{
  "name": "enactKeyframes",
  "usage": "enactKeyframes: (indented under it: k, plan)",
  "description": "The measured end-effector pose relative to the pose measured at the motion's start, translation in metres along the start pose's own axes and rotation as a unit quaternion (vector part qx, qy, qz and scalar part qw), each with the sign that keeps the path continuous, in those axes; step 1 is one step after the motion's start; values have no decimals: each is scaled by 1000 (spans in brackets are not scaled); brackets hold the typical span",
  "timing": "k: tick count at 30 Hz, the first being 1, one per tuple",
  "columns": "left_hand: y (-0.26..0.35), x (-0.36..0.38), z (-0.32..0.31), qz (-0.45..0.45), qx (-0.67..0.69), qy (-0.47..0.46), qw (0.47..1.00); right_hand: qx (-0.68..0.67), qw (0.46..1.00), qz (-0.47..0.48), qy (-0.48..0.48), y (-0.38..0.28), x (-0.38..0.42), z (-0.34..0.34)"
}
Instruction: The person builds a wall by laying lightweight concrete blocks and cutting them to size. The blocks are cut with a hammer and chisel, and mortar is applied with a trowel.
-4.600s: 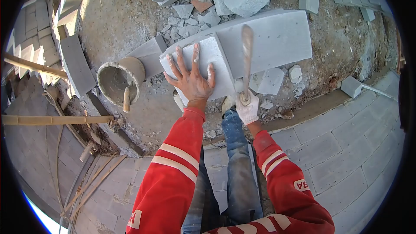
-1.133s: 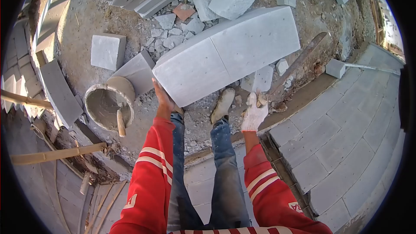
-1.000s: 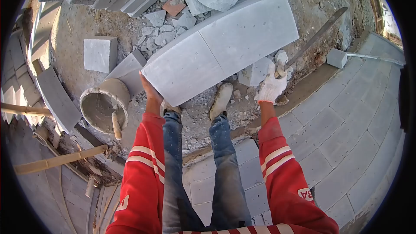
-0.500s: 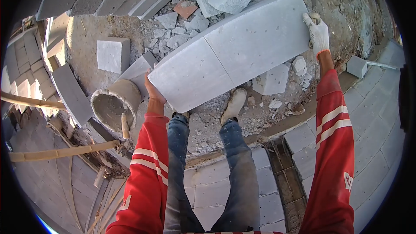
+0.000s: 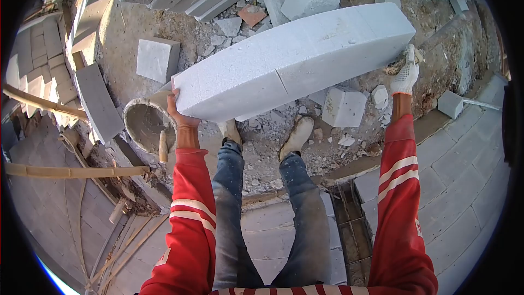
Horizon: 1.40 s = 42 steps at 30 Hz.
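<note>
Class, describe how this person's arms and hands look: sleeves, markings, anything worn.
The left sleeve and right sleeve are red, each with two pale stripes across the forearm. A pale patch shows farther up the left one. The left hand is bare; the right hand wears a whitish glove with an orange edge at the wrist.

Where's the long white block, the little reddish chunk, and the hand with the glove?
Long white block point(image 5: 292, 49): head view, middle of its upper face.
Reddish chunk point(image 5: 251, 16): head view, middle of its upper side.
Gloved right hand point(image 5: 405, 76): head view, back of the glove.
</note>
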<state>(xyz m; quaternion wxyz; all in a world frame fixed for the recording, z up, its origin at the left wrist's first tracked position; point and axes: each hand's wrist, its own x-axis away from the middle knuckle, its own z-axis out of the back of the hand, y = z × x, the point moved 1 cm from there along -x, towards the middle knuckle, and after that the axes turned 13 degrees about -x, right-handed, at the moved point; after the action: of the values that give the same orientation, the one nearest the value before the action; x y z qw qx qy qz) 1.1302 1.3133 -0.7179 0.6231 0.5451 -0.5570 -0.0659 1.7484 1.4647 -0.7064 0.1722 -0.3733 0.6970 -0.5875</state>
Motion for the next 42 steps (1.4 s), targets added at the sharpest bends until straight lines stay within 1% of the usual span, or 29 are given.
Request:
enactKeyframes:
  k: [2,6,7,9,10,11,12,13,14,16,17,19,20,23,24,26,28,31,32,33,34,35,36,37,38,39,40,41,42]
  plan:
    - [-1,-2,-6,3,-15,-60,998,1,1000,-6,7,-3,1,2]
    - [4,23,-23,-1,-54,-118,992,12,998,-63,22,-18,26,5]
    - [10,28,-26,-1,-54,-116,992,13,998,-64,20,-22,30,5]
    - [24,41,-36,-39,-188,-93,977,100,993,-44,35,-31,38,4]
    - [33,51,-44,-40,-189,-88,977,100,993,-48,32,-42,52,-4]
    - [42,59,-56,-103,-366,-61,923,161,983,-46,68,-55,70,-11]
    - [49,67,-69,-162,-530,-30,832,222,969,-44,104,-68,91,-18]
    - [49,78,-88,-256,-603,-39,755,205,976,-20,69,-77,112,-19]
    - [39,88,-94,-278,-718,-9,638,186,982,5,35,-83,135,-16]
    - [35,114,-109,-322,-814,5,484,209,977,-13,-32,-94,190,-3]
    - [37,123,-108,-325,-811,5,486,221,974,-36,-32,-94,221,5]
    - [35,132,-105,-306,-794,-138,506,228,961,-143,-60,-121,293,-12]
    - [27,130,-97,-322,-810,-155,465,255,945,-180,-101,-110,319,8]
    - [13,128,-92,-278,-808,-189,484,287,921,-211,-155,-109,387,2]
    - [23,128,-100,-315,-790,-172,498,284,927,-184,-163,-108,404,-3]
    - [32,117,-101,-314,-790,-178,495,284,930,-153,-179,-109,424,-10]
    - [44,99,-109,-334,-795,-185,472,194,960,-160,-123,-112,440,-19]
    - [60,69,-122,-327,-807,-196,452,156,969,-181,-67,-111,446,-39]
    - [59,70,-119,-322,-808,-201,451,223,955,-159,-113,-107,441,-42]
    - [62,66,-122,-326,-818,-202,429,220,956,-157,-113,-100,435,-47]
    - [64,66,-124,-328,-828,-202,407,268,946,-152,-102,-93,431,-50]
    - [67,66,-127,-333,-827,-199,408,313,934,-144,-93,-85,425,-51]
    - [65,67,-127,-324,-832,-196,404,333,931,-93,-115,-82,420,-60]
    - [62,68,-127,-313,-839,-195,401,334,931,-91,-116,-86,419,-63]
    - [57,69,-124,-310,-839,-194,403,306,939,-104,-118,-91,419,-64]
    - [55,71,-122,-379,-816,-158,406,278,946,-119,-121,-96,419,-70]
    - [54,72,-121,-447,-789,-122,404,280,948,-66,-133,-97,416,-67]
    - [52,69,-118,-446,-790,-123,402,278,949,-68,-132,-96,417,-66]
    - [54,69,-118,-412,-803,-143,406,193,972,-52,-125,-98,417,-66]
